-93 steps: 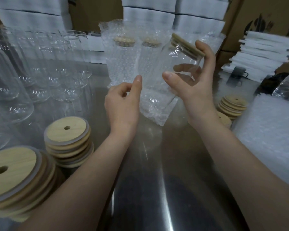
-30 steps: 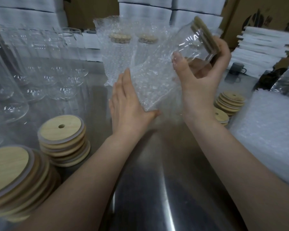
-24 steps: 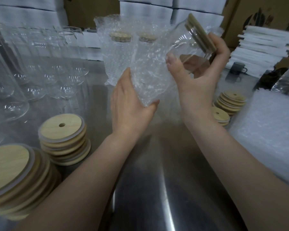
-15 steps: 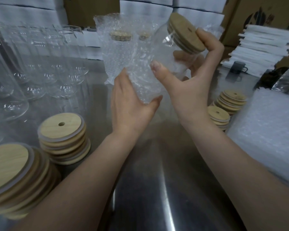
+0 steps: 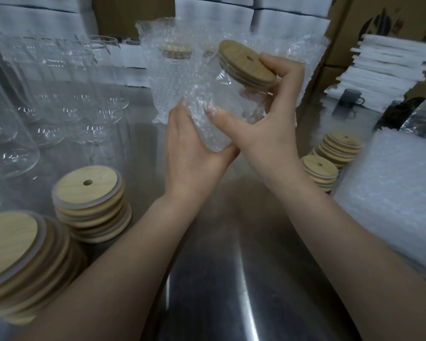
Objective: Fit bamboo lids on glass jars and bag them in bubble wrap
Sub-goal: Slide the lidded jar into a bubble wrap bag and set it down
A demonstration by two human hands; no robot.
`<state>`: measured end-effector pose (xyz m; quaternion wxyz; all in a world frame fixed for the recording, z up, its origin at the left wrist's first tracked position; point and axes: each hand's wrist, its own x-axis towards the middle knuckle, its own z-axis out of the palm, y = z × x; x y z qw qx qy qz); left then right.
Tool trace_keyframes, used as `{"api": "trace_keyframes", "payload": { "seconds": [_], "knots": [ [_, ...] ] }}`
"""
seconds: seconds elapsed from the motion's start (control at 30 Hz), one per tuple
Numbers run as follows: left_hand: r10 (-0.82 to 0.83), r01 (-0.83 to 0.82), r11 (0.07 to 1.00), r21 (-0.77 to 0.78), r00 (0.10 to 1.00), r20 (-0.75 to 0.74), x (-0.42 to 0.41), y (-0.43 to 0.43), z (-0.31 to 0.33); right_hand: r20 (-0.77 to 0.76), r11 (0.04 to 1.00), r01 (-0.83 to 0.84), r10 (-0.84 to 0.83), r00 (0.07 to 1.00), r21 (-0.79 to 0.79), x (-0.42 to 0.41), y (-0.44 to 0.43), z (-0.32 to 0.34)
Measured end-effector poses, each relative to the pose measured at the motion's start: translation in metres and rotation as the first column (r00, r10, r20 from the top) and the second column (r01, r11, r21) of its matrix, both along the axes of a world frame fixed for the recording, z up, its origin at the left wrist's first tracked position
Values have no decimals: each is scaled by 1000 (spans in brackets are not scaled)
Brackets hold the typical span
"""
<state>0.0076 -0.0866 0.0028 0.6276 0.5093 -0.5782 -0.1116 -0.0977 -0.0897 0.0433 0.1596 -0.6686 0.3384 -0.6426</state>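
Note:
A glass jar (image 5: 234,94) with a bamboo lid (image 5: 244,62) is tilted in the air above the steel table. My right hand (image 5: 268,124) grips it, fingers over the lid's edge and thumb on the glass. A bubble wrap bag (image 5: 207,119) covers the jar's lower part. My left hand (image 5: 192,153) holds the bag's bottom from below. Behind them stand bagged jars (image 5: 172,75) with lids on.
Stacks of bamboo lids (image 5: 91,203) lie at the left front, and smaller lid stacks (image 5: 330,156) at the right. Bare glass jars (image 5: 59,99) crowd the back left. A pile of bubble wrap bags (image 5: 391,193) lies at right; cardboard boxes (image 5: 379,18) stand behind.
The jar has turned so the lid's top faces me and has slid deeper into the bag. My left hand moved from a pinch beside the bag to cupping its bottom.

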Motion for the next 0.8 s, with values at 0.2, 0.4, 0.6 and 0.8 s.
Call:
{"api": "trace_keyframes", "payload": {
  "seconds": [0.2,0.4,0.6,0.8],
  "knots": [
    [-31,32,999,22,999,-4,-1,2,3,-50,998,-21,24,998,52,0,-1,0],
    [-48,49,998,35,999,-18,0,2,3,-74,994,-56,63,995,96,1,-2,-2],
    [-79,82,996,45,995,-52,2,1,2,-95,985,-101,115,989,137,-1,-1,-1],
    [-212,227,973,44,951,-224,6,-1,4,-90,979,-130,146,985,156,-2,-1,2]
  ]
}}
